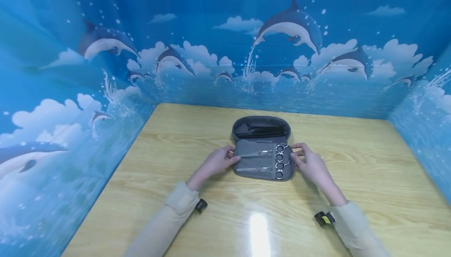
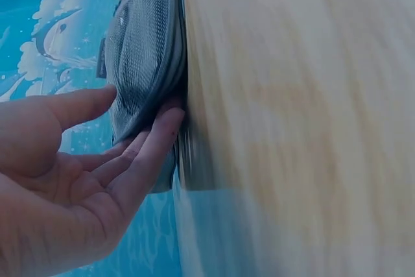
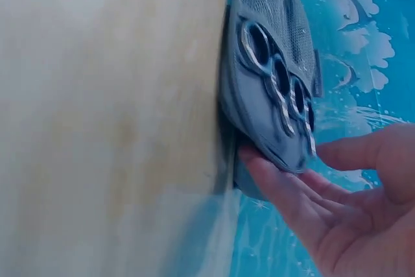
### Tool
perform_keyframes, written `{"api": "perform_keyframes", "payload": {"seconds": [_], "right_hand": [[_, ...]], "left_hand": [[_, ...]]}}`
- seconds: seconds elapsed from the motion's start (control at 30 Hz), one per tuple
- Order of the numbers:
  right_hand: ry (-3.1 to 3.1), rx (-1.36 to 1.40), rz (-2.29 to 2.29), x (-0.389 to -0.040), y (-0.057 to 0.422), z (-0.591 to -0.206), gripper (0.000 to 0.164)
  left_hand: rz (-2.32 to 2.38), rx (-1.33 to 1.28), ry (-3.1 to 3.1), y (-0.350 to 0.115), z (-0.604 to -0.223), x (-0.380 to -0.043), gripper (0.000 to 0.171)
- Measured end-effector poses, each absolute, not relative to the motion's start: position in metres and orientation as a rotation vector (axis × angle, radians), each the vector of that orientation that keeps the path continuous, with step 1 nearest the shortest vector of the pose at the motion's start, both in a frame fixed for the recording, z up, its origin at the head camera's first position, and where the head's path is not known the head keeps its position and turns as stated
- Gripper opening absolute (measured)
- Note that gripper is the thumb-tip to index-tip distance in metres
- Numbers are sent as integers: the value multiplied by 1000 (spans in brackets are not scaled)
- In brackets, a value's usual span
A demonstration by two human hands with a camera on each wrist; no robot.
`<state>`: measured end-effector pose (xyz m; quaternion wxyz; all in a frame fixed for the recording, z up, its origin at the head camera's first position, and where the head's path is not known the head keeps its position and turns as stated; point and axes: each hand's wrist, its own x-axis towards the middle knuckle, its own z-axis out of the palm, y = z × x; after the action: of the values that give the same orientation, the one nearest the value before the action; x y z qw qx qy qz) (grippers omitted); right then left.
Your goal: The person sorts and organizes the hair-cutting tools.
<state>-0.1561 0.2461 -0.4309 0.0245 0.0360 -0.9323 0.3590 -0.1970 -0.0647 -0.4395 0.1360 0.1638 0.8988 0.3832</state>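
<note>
An opened grey zippered case lies on the table, its lid folded down toward me. Two pairs of scissors sit in the lid's mesh pocket, the upper scissors and the lower scissors, their silver handles pointing right. My left hand grips the lid's left edge, thumb on top and fingers beneath, as the left wrist view shows. At the right edge, my right hand holds the lid likewise, next to the scissor handles. Dark items lie inside the case's deeper half; their kind is unclear.
The case rests on a wood-grain table. A blue dolphin-print curtain stands along the back and both sides. Dark wrist devices hang at the sleeve cuffs. A bright light reflection shows on the tabletop in front.
</note>
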Motion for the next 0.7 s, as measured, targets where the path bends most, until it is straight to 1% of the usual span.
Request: {"api": "perform_keyframes", "payload": {"seconds": [0.17,0.27,0.7], "right_hand": [[-2871,115,1194,-153,243,-434,39],[-2877,97,1236,-151,242,-434,40],[-2831,76,1350,-149,244,-435,34]], "left_hand": [[1140,416,2582,-61,-440,-195,39],[1171,402,2558,-61,-440,-195,37],[1232,379,2549,-61,-437,-191,33]]}}
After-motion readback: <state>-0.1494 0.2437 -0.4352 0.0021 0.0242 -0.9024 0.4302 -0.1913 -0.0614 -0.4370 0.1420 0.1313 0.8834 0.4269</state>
